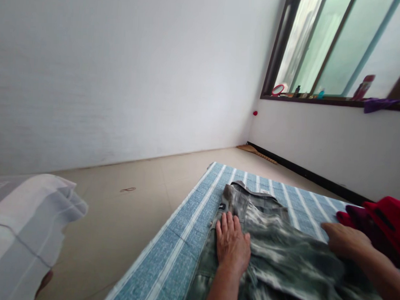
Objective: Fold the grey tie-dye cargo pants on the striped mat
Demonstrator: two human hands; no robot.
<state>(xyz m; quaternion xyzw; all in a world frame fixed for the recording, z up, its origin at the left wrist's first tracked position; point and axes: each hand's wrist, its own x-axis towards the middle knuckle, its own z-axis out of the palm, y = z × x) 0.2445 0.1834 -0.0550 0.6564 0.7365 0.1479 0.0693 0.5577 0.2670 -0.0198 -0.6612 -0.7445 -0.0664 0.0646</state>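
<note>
Though wrinkly, mottled garment point(282, 244) flat on striped cloth point(172, 250).

You face a plain white wall point(133, 76) that meets a pale beige floor point(130, 222) along a slightly darkened seam. On your right, a second white wall point(320, 133) holds a window point(350, 46) with greenish panes and a dark frame point(279, 43), daylight coming through. Along its sill point(315, 101) you have a red-rimmed mirror point(278, 89), small bottles point(297, 91) and a purple cloth point(379, 104) draped over the edge. A black baseboard point(305, 172) runs below, near a straw-coloured broom point(259, 153) in the corner. At your far left hangs grey-and-white fabric point(34, 222); a blue-and-white striped sheet point(169, 255) spreads before you.
</note>
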